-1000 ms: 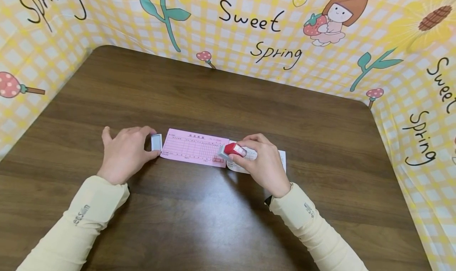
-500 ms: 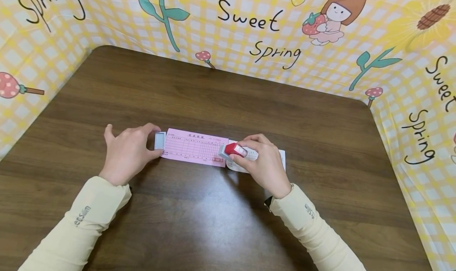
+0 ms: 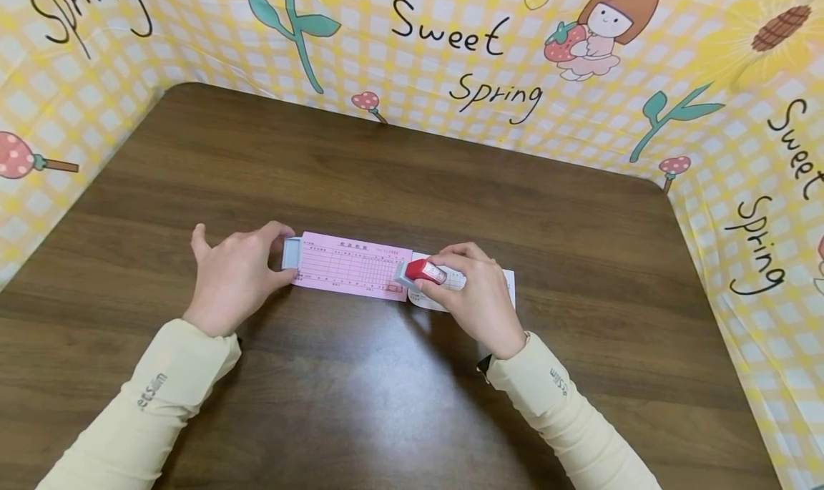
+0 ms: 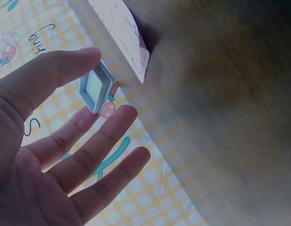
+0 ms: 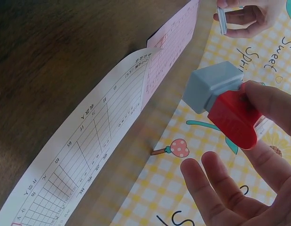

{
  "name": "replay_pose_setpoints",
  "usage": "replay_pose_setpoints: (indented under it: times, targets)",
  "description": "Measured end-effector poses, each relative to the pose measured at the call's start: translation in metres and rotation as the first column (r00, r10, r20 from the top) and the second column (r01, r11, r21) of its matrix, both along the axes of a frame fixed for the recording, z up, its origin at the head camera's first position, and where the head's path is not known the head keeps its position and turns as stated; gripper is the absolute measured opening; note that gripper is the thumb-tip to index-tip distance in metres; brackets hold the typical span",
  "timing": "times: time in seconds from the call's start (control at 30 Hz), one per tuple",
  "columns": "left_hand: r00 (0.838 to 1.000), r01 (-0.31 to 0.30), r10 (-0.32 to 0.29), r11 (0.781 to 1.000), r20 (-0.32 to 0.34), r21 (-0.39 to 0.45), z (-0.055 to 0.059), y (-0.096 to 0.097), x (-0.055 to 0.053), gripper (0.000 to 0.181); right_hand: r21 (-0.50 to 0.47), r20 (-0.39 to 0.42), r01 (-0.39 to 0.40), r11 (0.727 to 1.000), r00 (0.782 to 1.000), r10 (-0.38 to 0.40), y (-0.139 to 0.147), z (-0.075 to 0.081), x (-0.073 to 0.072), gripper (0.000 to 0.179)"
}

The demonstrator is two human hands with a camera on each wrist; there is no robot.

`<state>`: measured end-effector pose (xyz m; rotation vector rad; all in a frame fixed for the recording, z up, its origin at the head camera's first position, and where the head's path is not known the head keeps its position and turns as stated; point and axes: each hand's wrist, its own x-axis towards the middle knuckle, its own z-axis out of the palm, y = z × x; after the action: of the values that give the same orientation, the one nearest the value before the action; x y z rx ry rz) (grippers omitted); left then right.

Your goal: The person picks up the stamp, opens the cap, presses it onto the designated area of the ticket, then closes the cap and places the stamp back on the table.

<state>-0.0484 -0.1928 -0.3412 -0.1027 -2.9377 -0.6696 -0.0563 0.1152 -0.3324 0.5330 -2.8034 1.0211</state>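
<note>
My left hand [image 3: 232,281] pinches a small grey-blue stamp cap [image 3: 292,254] between thumb and a fingertip. In the left wrist view the cap [image 4: 96,88] shows its hollow side, and the other fingers spread apart. My right hand [image 3: 481,297] holds a red stamp [image 3: 421,270] with a grey-blue base by thumb and fingers. The stamp is tilted in the air in the right wrist view. Below lies a pink form sheet [image 3: 347,265] bearing a red imprint [image 3: 391,287] at its lower right corner. A white form sheet [image 5: 84,136] adjoins it, partly hidden by my right hand in the head view.
Both sheets lie on a dark brown wooden table [image 3: 322,168]. A yellow checked cloth [image 3: 450,68] with cartoon prints stands along the back and sides. The white sheet's edge curls up where it meets the pink one in the right wrist view.
My left hand has shifted a little to the right with the cap, up to the pink sheet's left edge. The right hand and stamp stay almost still.
</note>
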Motion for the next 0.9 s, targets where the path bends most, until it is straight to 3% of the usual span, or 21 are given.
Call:
replay_pose_setpoints:
  times: [0.43,0.9]
  targets:
    - [1.0,0.015,-0.015,1.0,0.001,0.022,0.004,0.008,0.0,0.05,-0.015,0.001,0.013,1.0,1.0,-0.013,0.0,-0.002,0.002,0.031]
    - [1.0,0.027,-0.027,0.998,-0.014,0.052,0.008,0.025,0.0,0.047,-0.095,0.043,0.028,0.995,0.999,-0.024,-0.008,-0.004,0.004,0.031]
